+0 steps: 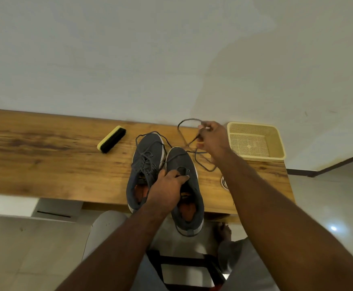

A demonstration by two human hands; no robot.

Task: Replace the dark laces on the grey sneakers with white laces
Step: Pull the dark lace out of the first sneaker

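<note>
We are looking down on a wooden desk [45, 164] that is running across the middle of the frame, with a pale wall above it. Two grey sneakers are standing side by side at the centre, toes pointing up the frame and heels hanging over the near edge. The left sneaker [145, 164] is still wearing its dark lace through the eyelets, the loose ends trailing round its toe. The right sneaker [184, 185] is showing bare eyelets near the tongue. Our left hand [168, 187] is resting on the right sneaker, fingers curling round its tongue and upper and gripping it. Our right hand [210, 136] is reaching to the right of centre, just above the desk, thumb and fingers pinching the dark lace [189, 122], which is looping up above the hand and trailing down across the desk beside the right sneaker's toe. We cannot tell whether its far end is still threaded in the shoe. A black brush with a yellow back [112, 139] is lying to the left of the sneakers, well apart from them. A pale yellow mesh basket [255, 141] is sitting at the right, just beside the right hand.
</note>
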